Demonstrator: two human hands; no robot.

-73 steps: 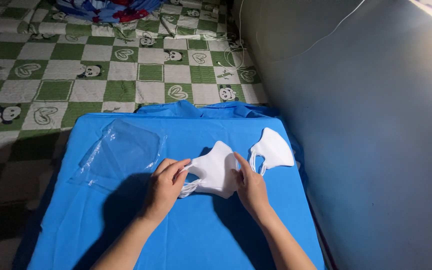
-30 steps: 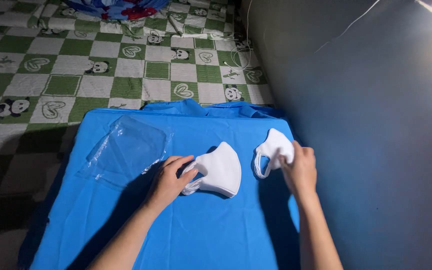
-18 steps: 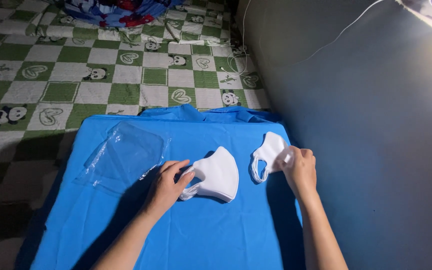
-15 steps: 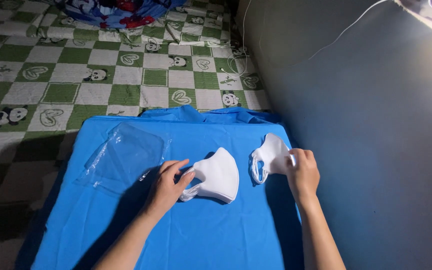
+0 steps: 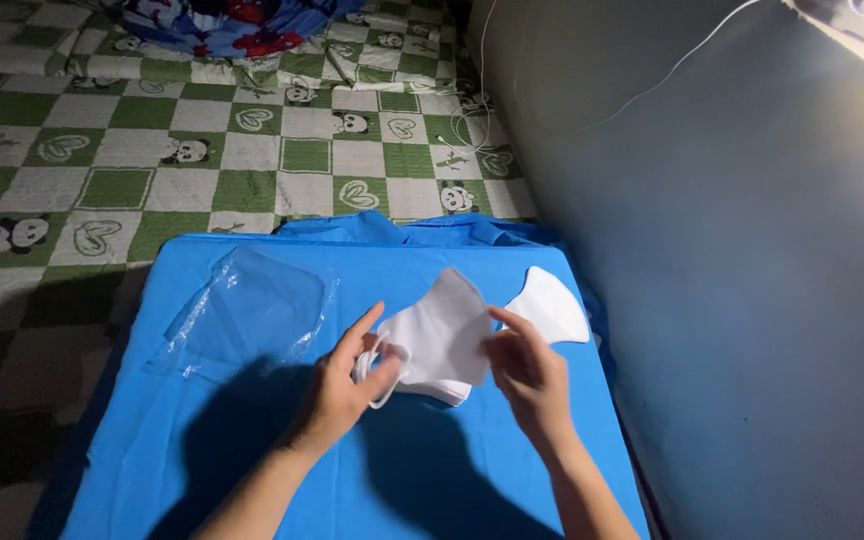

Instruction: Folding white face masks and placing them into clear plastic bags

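Head view, white masks (image 5: 439, 340) between both grips

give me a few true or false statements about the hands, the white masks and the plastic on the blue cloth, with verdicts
1. The left hand grips the ear-loop end of the stack of white masks. True.
2. The right hand rests on the clear plastic bag. False: it is at the right edge of the stack, far from the bag.
3. A single white mask lies to the right of the stack, near the edge of the blue cloth. True.
4. The clear plastic bag lies to the right of both hands. False: it lies to the left of them, flat on the cloth.
5. The checked green and white mat lies beyond the blue cloth. True.
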